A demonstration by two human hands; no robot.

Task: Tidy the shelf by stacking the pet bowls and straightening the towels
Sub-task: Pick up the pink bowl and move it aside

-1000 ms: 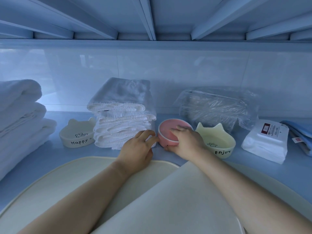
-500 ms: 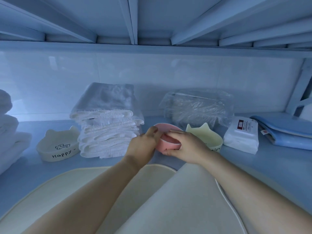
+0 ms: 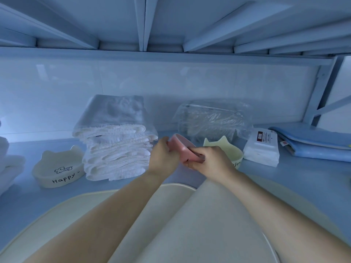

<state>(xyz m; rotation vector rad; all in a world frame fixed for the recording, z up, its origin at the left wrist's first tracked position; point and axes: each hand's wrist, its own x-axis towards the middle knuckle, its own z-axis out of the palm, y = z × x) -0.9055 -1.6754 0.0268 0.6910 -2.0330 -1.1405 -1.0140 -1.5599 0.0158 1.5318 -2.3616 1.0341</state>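
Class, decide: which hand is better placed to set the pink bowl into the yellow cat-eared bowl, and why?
Probably the right hand: it grips the pink bowl just in front of the yellow bowl, while the left hand holds the side nearer the towels.

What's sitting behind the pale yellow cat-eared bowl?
A crinkled clear plastic package lies behind the pale yellow bowl. The bowl's ears hide part of its lower edge, and its contents cannot be made out through the wrap.
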